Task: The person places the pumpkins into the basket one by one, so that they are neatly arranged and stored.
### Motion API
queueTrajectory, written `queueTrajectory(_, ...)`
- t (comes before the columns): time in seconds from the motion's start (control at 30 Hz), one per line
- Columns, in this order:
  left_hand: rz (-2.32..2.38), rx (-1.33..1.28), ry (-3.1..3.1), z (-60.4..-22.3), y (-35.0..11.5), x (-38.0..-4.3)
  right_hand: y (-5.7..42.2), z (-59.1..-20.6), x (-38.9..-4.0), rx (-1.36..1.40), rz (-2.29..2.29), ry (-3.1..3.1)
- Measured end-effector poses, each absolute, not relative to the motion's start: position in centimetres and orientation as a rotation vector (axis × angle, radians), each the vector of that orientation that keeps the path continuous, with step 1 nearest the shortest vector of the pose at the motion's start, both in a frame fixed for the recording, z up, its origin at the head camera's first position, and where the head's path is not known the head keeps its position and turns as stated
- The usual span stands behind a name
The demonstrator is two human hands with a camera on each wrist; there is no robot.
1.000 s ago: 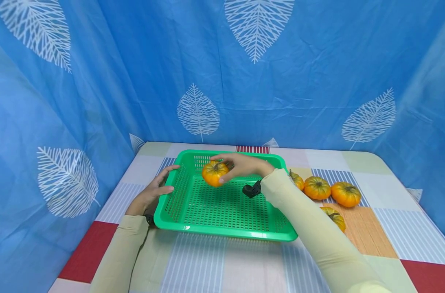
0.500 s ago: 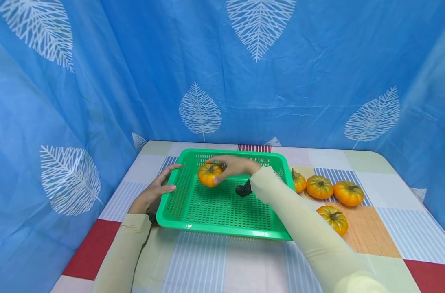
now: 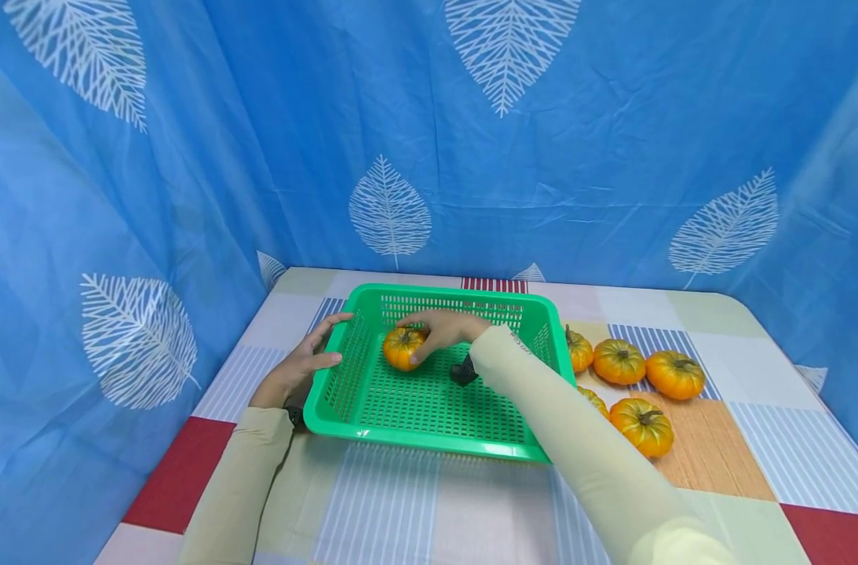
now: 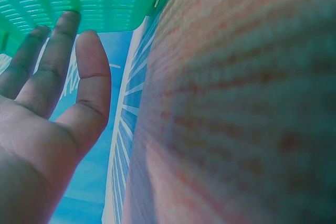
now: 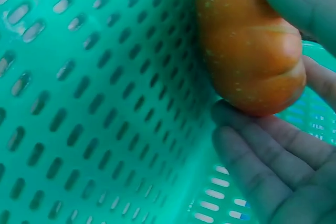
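Note:
A small orange pumpkin point(image 3: 400, 349) sits low in the left part of a green plastic basket point(image 3: 443, 449). My right hand point(image 3: 446, 328) reaches into the basket and holds the pumpkin from its right side. In the right wrist view the pumpkin point(image 5: 252, 51) is right at the perforated basket floor, with thumb and fingers on opposite sides of it. At the basket's left rim is my left hand point(image 3: 304, 363), fingers fairly straight, with thumb and index fingertips at the edge. The left wrist view has the left hand's fingers point(image 4: 93, 66) extended up to the outer wall.
Several more pumpkins lie on the table right of the basket, among them a striped one point(image 3: 642, 427) and an orange one point(image 3: 674, 375). A checked tablecloth point(image 3: 492, 502) covers the table. Blue curtains point(image 3: 294, 118) hang behind and at both sides.
My right hand has moved slightly left and lowered the pumpkin into the basket. The left hand stays at the rim. Another pumpkin by the basket's right side has come into view from behind the right sleeve.

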State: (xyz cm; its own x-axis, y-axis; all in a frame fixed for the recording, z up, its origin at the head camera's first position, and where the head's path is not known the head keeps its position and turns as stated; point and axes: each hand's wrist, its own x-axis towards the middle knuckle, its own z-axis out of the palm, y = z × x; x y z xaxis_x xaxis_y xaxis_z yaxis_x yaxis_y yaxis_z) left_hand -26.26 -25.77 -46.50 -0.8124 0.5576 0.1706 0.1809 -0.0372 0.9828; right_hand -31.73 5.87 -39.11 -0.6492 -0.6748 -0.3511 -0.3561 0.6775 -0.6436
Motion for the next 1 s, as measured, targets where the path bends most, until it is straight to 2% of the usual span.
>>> queueTrajectory(1.0,1.922,0.798,1.956,-46.7,-25.8,-26.3,4.0,-41.4,-31.2,-0.781,-0.706,2.506)
